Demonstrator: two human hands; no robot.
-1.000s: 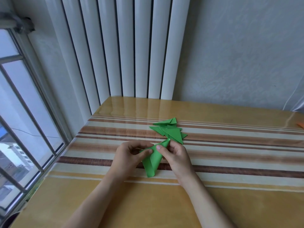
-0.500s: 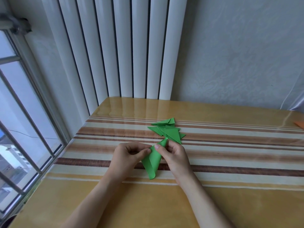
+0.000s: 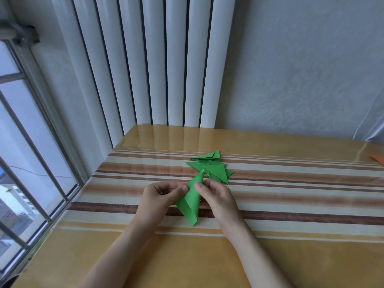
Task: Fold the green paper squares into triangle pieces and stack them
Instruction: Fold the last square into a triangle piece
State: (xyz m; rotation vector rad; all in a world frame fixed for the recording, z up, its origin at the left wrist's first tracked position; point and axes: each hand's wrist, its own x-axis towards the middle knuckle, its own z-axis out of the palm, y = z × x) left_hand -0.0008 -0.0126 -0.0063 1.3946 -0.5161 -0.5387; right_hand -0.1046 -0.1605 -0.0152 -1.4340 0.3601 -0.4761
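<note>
A green paper piece [image 3: 192,201] is held just above the striped table, bent over on itself into a long pointed shape with a rounded, uncreased edge at its near end. My left hand [image 3: 160,194] pinches its left side with thumb and fingers. My right hand [image 3: 216,194] pinches its right side, thumb on top. Just beyond the hands lies a loose pile of folded green triangles [image 3: 212,168], fanned out flat on the table.
The table [image 3: 291,204] has a glossy cover with brown and cream stripes. A white ribbed radiator [image 3: 145,69] stands behind it, a window [image 3: 25,163] is at the left. An orange scrap [image 3: 378,158] shows at the far right edge.
The paper's tip has closed into a narrower point between my thumbs. Both hands stay in place.
</note>
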